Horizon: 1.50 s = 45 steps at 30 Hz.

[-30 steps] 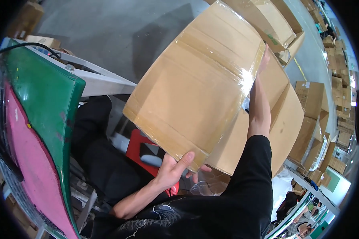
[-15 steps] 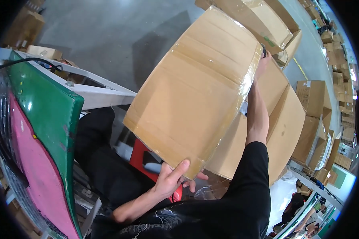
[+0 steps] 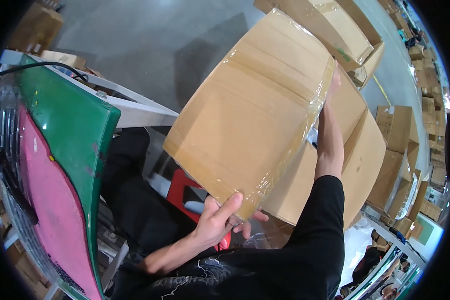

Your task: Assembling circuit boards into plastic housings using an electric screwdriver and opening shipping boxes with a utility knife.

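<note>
A large brown cardboard box (image 3: 250, 115) is tilted in front of me, with shiny clear tape along its right and near edges. How deep it is cannot be seen. My left hand (image 3: 220, 220) pinches its near corner, thumb on top and fingers underneath. My right hand (image 3: 335, 80) is at the far right edge, mostly hidden behind it, so its fingers do not show. Beneath the box and to its right lies an open cardboard box (image 3: 360, 155) with spread flaps.
At left stands a green board (image 3: 70, 120) with a pink pad (image 3: 55, 200) on a white metal frame (image 3: 145, 116). More open cartons (image 3: 330, 30) sit at the far side and at right (image 3: 395, 130). A red object (image 3: 182, 195) lies near my legs, and white plastic (image 3: 355, 245) hangs at lower right.
The view has shifted slightly, so most things sit a little further right. My right hand has slipped further behind the box edge; a dark thing seen at its fingers before is now hidden.
</note>
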Each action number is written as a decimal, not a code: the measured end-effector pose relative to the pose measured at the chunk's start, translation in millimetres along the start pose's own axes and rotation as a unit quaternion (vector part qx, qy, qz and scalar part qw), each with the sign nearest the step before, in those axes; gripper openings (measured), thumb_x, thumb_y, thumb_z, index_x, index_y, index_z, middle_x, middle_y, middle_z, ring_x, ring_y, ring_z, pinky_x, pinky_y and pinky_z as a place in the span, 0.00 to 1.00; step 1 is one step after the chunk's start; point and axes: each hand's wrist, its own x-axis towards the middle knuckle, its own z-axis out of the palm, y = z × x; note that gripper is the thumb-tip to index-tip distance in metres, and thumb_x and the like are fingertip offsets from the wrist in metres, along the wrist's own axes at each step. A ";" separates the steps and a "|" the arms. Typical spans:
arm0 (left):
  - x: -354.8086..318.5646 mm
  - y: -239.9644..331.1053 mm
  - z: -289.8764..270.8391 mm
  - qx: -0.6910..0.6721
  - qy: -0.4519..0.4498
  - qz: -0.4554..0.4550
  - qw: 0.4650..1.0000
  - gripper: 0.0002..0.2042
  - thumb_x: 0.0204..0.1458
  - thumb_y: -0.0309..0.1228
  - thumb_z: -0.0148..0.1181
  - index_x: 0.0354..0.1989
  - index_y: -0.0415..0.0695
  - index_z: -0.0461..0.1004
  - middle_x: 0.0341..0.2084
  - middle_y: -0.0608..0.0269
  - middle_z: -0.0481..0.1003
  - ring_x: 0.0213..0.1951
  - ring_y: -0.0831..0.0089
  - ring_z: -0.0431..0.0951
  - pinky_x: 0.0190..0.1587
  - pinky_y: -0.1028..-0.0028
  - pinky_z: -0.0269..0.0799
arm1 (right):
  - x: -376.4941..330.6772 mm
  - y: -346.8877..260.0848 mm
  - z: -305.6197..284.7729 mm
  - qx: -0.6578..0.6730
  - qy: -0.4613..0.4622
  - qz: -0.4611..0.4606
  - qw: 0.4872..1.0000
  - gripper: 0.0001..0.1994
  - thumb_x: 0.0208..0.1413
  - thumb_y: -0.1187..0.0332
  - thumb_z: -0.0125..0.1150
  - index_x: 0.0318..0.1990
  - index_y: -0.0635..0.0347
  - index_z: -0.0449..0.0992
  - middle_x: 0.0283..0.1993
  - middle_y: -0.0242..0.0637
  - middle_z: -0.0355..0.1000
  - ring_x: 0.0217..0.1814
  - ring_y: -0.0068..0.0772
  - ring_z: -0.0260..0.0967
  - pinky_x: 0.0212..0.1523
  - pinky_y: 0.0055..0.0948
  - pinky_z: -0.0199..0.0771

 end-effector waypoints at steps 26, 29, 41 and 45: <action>-38.2 51.8 -23.8 -0.013 0.068 0.095 0.993 0.30 0.64 0.54 0.28 0.42 0.40 0.70 0.25 0.55 0.77 0.21 0.66 0.71 0.27 0.69 0.64 | -4.6 1.4 3.7 -0.016 0.039 0.027 0.999 0.16 0.58 0.71 0.49 0.54 0.59 0.68 0.39 0.47 0.74 0.39 0.52 0.71 0.40 0.52 0.68; -37.2 57.6 -43.7 0.183 0.051 0.327 0.926 0.22 0.58 0.46 0.53 0.48 0.36 0.68 0.32 0.49 0.76 0.29 0.64 0.75 0.34 0.68 0.70 | 0.2 -1.6 -6.0 -0.028 0.037 0.091 0.995 0.15 0.58 0.70 0.48 0.53 0.59 0.69 0.41 0.51 0.73 0.43 0.56 0.71 0.42 0.52 0.68; 8.6 69.9 -82.1 0.554 0.275 0.461 0.636 0.13 0.49 0.19 0.51 0.44 0.32 0.76 0.30 0.52 0.78 0.26 0.70 0.78 0.29 0.77 0.72 | 5.7 -8.1 -8.1 -0.065 -0.007 0.159 0.985 0.22 0.53 0.63 0.56 0.50 0.72 0.65 0.47 0.59 0.70 0.49 0.61 0.68 0.49 0.50 0.68; 22.7 75.1 -67.2 0.554 0.275 0.477 0.625 0.20 0.38 0.12 0.52 0.43 0.33 0.75 0.32 0.49 0.79 0.31 0.59 0.81 0.37 0.71 0.76 | 11.5 3.0 -4.8 -0.039 0.021 0.148 0.988 0.22 0.52 0.63 0.58 0.50 0.73 0.68 0.44 0.58 0.71 0.49 0.57 0.70 0.47 0.47 0.69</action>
